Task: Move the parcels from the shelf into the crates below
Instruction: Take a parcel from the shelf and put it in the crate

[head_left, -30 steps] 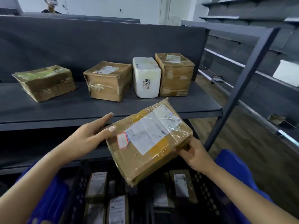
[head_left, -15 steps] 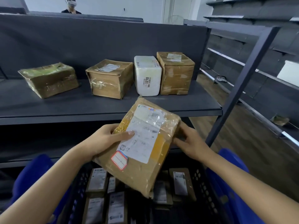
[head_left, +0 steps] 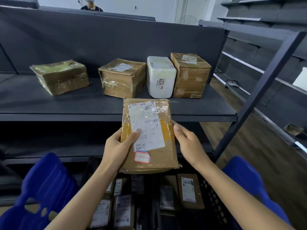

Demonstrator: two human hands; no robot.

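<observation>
I hold a flat brown taped parcel (head_left: 147,153) with a white label, upright in front of the shelf edge and above the black crate (head_left: 214,203). My left hand (head_left: 118,146) grips its left side, thumb on the label. My right hand (head_left: 187,143) grips its right side. On the dark shelf (head_left: 49,103) stand several parcels: a green-topped box (head_left: 61,77) at left, a brown box (head_left: 121,77) in the middle, a white foam box (head_left: 160,77) and a taller brown box (head_left: 191,75) at right. Several labelled parcels (head_left: 190,191) lie in the crate.
Blue crates stand at lower left (head_left: 41,183) and lower right (head_left: 249,181) of the black one. A slanted dark shelf post (head_left: 259,90) rises at right. More shelving (head_left: 265,52) runs along the right aisle. A person (head_left: 91,4) stands behind the shelf back panel.
The parcel has turned from tilted to upright, label facing me, and both hands have shifted to grip its two sides. My view has tipped slightly downward.
</observation>
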